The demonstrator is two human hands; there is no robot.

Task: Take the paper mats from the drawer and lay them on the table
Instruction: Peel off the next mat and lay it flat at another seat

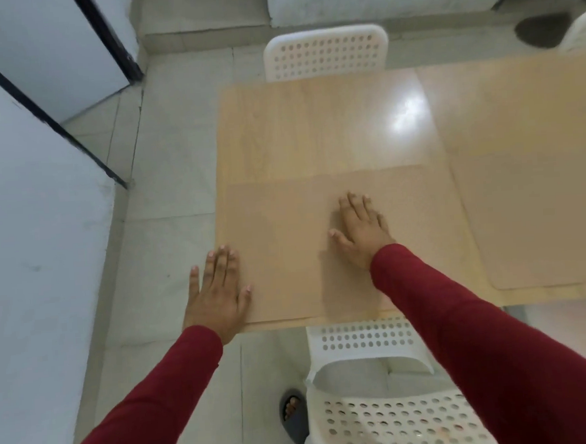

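1. Paper mat (pixel 286 243), brown and flat, lies on the near-left part of the light wooden tabletop (pixel 313 124); a second paper mat (pixel 531 221) lies just beside it at 3 o'clock, also flat, its near corner rounded.
2. Surroundings: a white perforated chair (pixel 326 53) stands at the tabletop's far edge, at 12 o'clock from the first mat; another white perforated chair (pixel 380 388) stands at the near edge, at 6 o'clock, its backrest partly under the right sleeve (pixel 480 330). A foot in a dark sandal (pixel 293 414) rests on the tiled floor (pixel 165 181) beside that chair. White panels with dark frames (pixel 41 168) line the 9 o'clock side.
3. Nothing stands on either mat apart from the hands.
4. Right hand (pixel 360 228): grip spread flat, palm down, pressing on the first mat near its centre; it grasps nothing.
5. Left hand (pixel 217 291): grip likewise open and flat, fingers extended toward 12 o'clock, lying at the mat's left edge at 8 o'clock, thumb over the paper.
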